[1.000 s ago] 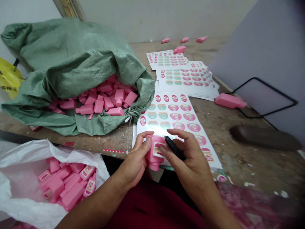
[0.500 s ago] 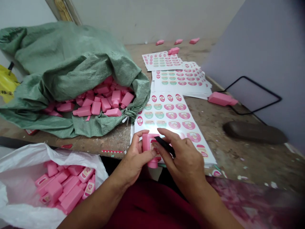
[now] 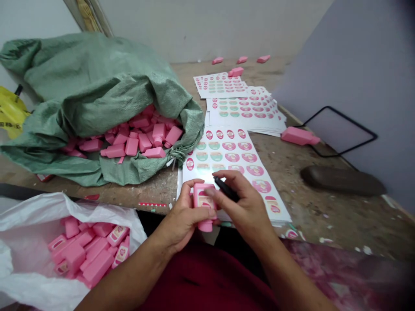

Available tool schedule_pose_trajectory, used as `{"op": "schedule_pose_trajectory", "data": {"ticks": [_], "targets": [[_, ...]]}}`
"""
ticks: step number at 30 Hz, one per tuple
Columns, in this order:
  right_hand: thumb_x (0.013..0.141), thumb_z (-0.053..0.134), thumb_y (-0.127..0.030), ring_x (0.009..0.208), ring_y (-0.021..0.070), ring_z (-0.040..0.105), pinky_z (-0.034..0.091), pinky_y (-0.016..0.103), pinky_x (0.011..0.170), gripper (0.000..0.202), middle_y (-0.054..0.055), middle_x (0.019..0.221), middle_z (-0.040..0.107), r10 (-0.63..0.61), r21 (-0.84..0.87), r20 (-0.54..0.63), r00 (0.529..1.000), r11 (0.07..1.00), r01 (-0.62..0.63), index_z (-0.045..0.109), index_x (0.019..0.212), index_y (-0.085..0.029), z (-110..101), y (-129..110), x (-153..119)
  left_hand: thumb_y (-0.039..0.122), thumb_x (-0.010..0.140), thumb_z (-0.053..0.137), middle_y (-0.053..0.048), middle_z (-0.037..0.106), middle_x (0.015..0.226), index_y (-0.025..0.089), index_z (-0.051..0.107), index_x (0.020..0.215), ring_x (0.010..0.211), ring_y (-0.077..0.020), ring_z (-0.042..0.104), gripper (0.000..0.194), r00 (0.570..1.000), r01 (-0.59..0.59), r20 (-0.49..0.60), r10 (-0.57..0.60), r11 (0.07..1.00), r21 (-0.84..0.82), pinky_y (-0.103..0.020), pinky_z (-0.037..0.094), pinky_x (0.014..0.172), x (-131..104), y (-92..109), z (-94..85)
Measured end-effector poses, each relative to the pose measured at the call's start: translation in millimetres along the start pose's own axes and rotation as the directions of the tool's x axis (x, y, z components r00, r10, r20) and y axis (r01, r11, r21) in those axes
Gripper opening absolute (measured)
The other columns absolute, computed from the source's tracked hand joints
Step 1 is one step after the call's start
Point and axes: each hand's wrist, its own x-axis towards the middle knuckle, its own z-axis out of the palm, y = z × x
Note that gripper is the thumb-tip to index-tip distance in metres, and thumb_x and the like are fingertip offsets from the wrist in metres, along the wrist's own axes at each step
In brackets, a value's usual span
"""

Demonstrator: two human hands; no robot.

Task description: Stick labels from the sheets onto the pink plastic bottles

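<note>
In the head view I see a green sack (image 3: 106, 82) sprawled across the left of the desk (image 3: 340, 220), its open mouth full of pink bottles (image 3: 131, 146). Its right rim crowds the left side of the near stack of sticker sheets (image 3: 223, 162). Nearer me, at the desk's front edge, a white bag (image 3: 32, 276) gapes around more bottles (image 3: 97, 264), a few of them labelled; my left forearm (image 3: 139, 259) covers part of that bag. A yellow bag (image 3: 11, 113) shows at the far left.

Beyond the near sheets lie a middle stack (image 3: 249, 123) and a far stack (image 3: 223, 86), with 1 bottle (image 3: 235, 72) on the far stack's back edge and a row of 3 bottles (image 3: 242, 60) close to the wall (image 3: 194, 30). To my right, 1 bottle (image 3: 298, 136) lies beside a black wire frame (image 3: 353, 122) at the grey panel (image 3: 372, 77), with a brown case (image 3: 340, 180) in front. Paper scraps (image 3: 326, 240) litter the desk's front edge.

My hands meet low in the middle, just in front of the near sheets and hiding their lower part. The left hand (image 3: 181, 216) has its grip closed around the labelled bottle (image 3: 201, 198), neck towards me, thumb across the label. The right hand (image 3: 244, 203) comes in from the right, its grip pinching a black tool (image 3: 226, 188) under the index finger, tip pointing away. Its thumb is at the label's upper right; blur keeps me from telling whether it touches.
</note>
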Motion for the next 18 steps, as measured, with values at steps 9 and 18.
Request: {"op": "schedule_pose_trajectory", "data": {"ticks": [9, 18], "targets": [[0.076, 0.073, -0.042, 0.081, 0.0204, 0.059, 0.049, 0.035, 0.072, 0.025, 0.002, 0.087, 0.066, 0.067, 0.027, -0.124, 0.990, 0.998, -0.064, 0.063, 0.091, -0.026, -10, 24, 5, 0.040, 0.077, 0.076, -0.008, 0.069, 0.099, 0.021, 0.051, 0.111, 0.076, -0.0215, 0.072, 0.047, 0.982, -0.088, -0.159, 0.105, 0.990, 0.114, -0.027, 0.057, 0.054, -17, 25, -49.8], [0.080, 0.069, -0.050, 0.079, 0.0205, 0.064, 0.051, 0.032, 0.068, 0.029, 0.003, 0.090, 0.069, 0.011, 0.059, 0.129, 0.992, 0.998, -0.019, 0.066, 0.095, -0.026, 13, 2, -12, 0.026, 0.072, 0.078, -0.006, 0.065, 0.102, 0.021, 0.047, 0.117, 0.083, -0.0205, 0.070, 0.055, 0.953, -0.138, -0.249, 0.176, 0.977, 0.162, -0.027, 0.057, 0.058, -50, 25, -55.4]]}}
